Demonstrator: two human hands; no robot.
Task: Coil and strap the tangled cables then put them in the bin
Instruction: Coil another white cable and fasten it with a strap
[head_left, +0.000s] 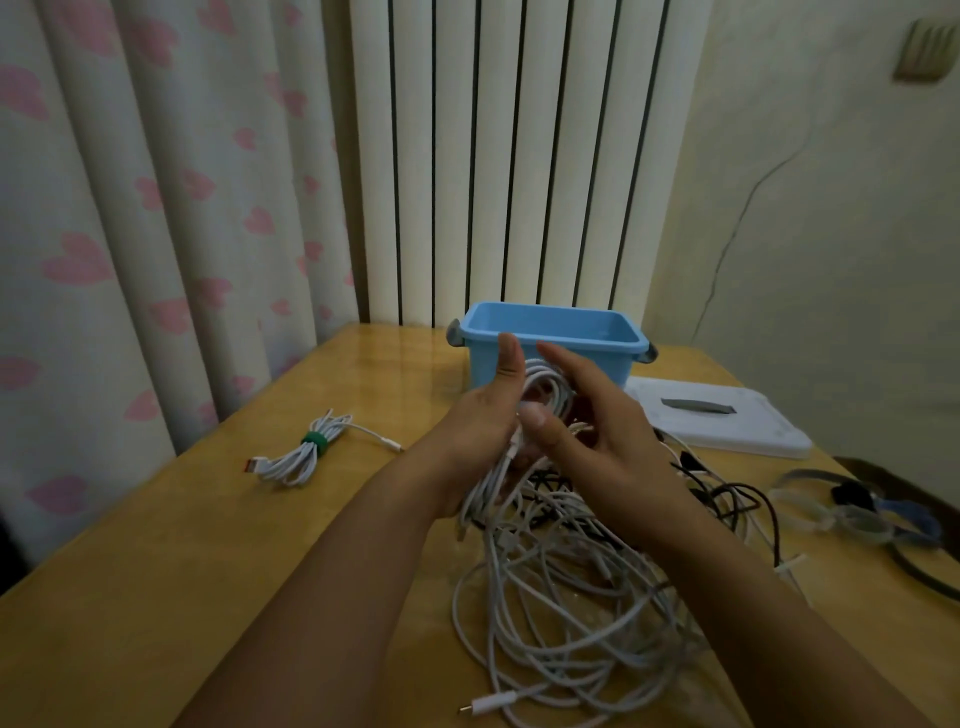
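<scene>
Wooden table (156, 545) against a heart-print curtain (130, 208) and a white radiator (493, 156); only the head view here. Blue bin (550, 332) sits at 12 o'clock from the hands, just behind them, and looks empty as far as the inside shows. Its white lid (727, 421) lies at 2 o'clock. One finished white coil (301, 452) with a green strap (314, 442) lies at 9 o'clock, well apart, not yet binned. Left hand (485, 415) grasps a partly wound white cable (545, 389), thumb up, fingers curled round the loops. Right hand (597, 431) is at the same loops with thumb pressing; whether it pinches the cable, cannot tell. Tangled pile (561, 597) of white and black cables trails down to 6 o'clock, loose plug (488, 704) at the bottom. Spare straps (852, 512) are at 3 o'clock. Risks: the trailing end likely snags in the pile and drags other cables up or off the edge; loops may spring open if the left grip slackens while reaching for a strap; the raised hands could nudge the bin backwards.
</scene>
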